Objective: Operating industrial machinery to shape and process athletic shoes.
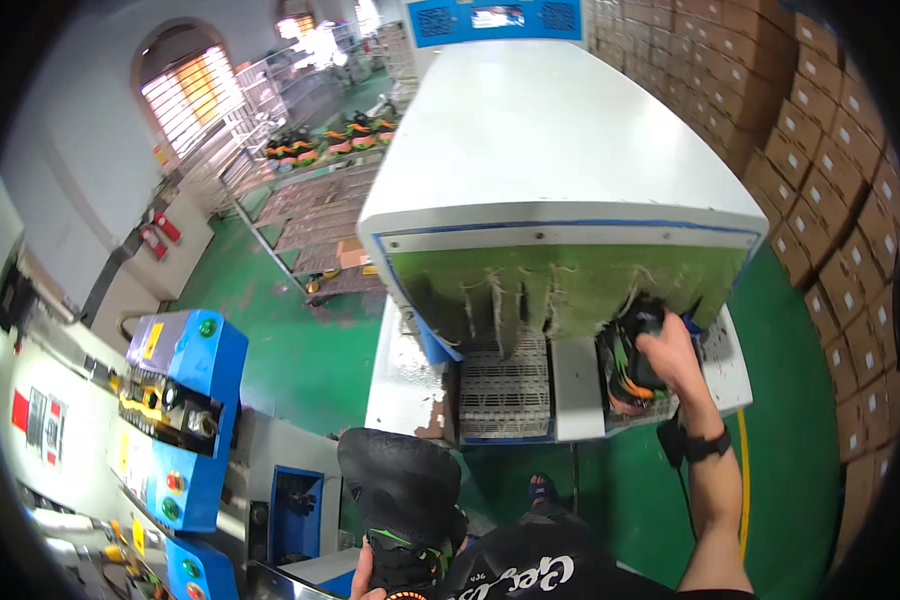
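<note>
Head view showed us working hands apart: left hand [364,574] gripping a dark shoe [402,495], right hand [673,355] a patterned shoe [620,370] at the green curtain [570,270]; setting it straight, without snagging frayed strips [502,312], seemed wise.

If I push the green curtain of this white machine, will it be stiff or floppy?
The green curtain will probably bend easily, since it hangs in slit strips. Its loose threads suggest wear, so it may snag on the shoe at the right hand.
</note>
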Demonstrator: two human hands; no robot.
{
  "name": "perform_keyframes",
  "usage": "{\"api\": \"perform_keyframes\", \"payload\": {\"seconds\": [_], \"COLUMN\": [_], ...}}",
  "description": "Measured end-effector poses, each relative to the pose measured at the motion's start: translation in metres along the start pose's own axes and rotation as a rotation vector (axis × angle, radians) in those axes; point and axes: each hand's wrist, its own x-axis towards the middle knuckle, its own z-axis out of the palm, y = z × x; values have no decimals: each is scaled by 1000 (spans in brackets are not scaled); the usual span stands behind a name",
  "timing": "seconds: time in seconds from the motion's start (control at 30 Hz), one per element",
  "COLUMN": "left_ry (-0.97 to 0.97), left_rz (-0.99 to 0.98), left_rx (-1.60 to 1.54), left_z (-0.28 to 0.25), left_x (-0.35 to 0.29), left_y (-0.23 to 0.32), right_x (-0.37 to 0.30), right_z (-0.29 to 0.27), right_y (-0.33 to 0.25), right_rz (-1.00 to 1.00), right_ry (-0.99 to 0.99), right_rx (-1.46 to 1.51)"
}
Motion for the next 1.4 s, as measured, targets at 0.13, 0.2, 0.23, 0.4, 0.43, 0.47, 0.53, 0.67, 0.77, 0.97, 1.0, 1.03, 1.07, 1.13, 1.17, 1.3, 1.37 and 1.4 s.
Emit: {"api": "perform_keyframes", "payload": {"seconds": [0.13, 0.2, 0.23, 0.4, 0.43, 0.47, 0.53, 0.67, 0.77, 0.97, 1.0, 1.03, 1.07, 1.13, 1.17, 1.3, 1.37, 1.4], "left_ry": [37, -8, -36, -215, -264, -310, -410, -661, -868, -1145, -1180, -1209, -1243, -1309, -1368, -1083, -1005, -967], "left_rz": [-98, -118, -128, -211, -218, -223, -219, -152, -43, 131, 151, 164, 180, 208, 223, 266, 302, 322], "left_rx": [55, 75, 87, 171, 195, 214, 270, 411, 503, 556, 563, 570, 583, 629, 704, 448, 515, 551], "left_z": [8, 12, 14, 27, 28, 29, 29, 23, 16, 6, 4, 3, 2, 2, 2, 9, 15, 17], "left_x": [13, 18, 20, 35, 38, 40, 43, 48, 48, 47, 48, 49, 49, 49, 49, 40, 35, 34], "left_y": [-6, -7, -8, -16, -17, -18, -18, -14, -9, -3, -1, 0, 2, 5, 6, 8, 6, 5], "right_x": [5, -20, -35, -103, -110, -115, -121, -129, -139, -153, -154, -155, -156, -158, -158, -158, -155, -152], "right_z": [-3, -6, -9, 2, 5, 6, 6, -5, -12, -16, -16, -16, -16, -18, -20, -25, -22, -17], "right_y": [-14, -32, -42, -99, -108, -115, -124, -127, -123, -120, -120, -120, -120, -120, -119, -116, -115, -115], "right_rz": [7, -418, -619, -569, -493, -580, -571, -624, -534, -527, -463, -411, -399, -383, -356, -327, -320, -272], "right_ry": [59, 465, 505, -683, -1001, -955, -954, -934, -940, -922, -936, -954, -950, -942, -945, -952, -949, -934], "right_rx": [-41, -135, -11, 1039, 1142, 1128, 1100, 1059, 1029, 1023, 1054, 1098, 1085, 1085, 1074, 1060, 1066, 1062]}}
